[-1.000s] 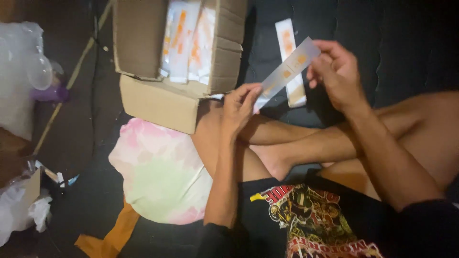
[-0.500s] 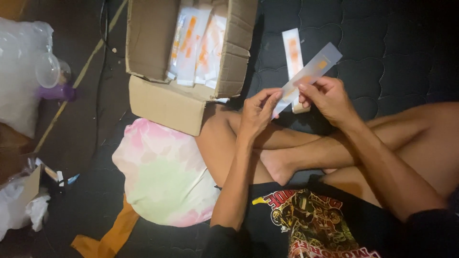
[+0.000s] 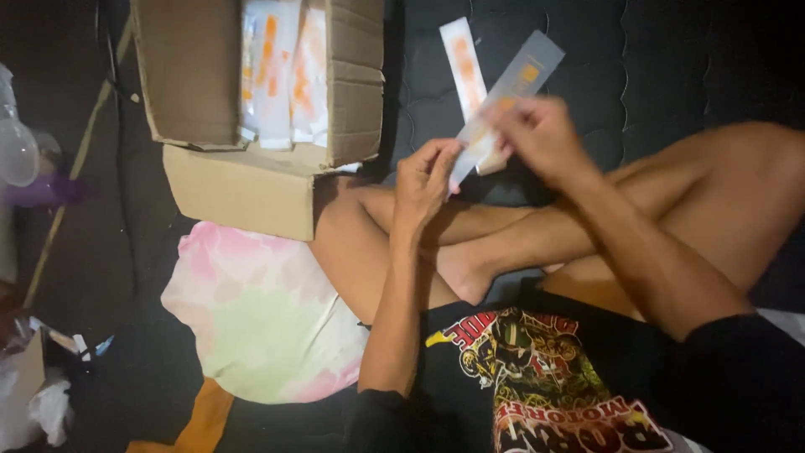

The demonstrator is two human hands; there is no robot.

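I sit cross-legged on a dark quilted mattress. Both hands hold a long flat white carton with an orange mark (image 3: 518, 88), slanted up to the right. My left hand (image 3: 426, 178) pinches its lower end. My right hand (image 3: 541, 134) grips its middle from above. A second similar white and orange carton (image 3: 462, 57) lies flat on the mattress just behind the held one. An open cardboard box (image 3: 251, 180) stands to the left, with several white and orange cartons (image 3: 281, 71) upright inside.
A pink, green and white pillow (image 3: 260, 319) lies beside my left knee. Clear plastic bags (image 3: 17, 151) and a purple object (image 3: 46, 191) sit at the far left. Small clutter (image 3: 50, 361) lies at the lower left. An orange cloth strip (image 3: 205, 415) shows below the pillow.
My hands came closer together on the carton, and the right hand slid down over its middle. The camera view shifted slightly, so the box sits higher in frame.
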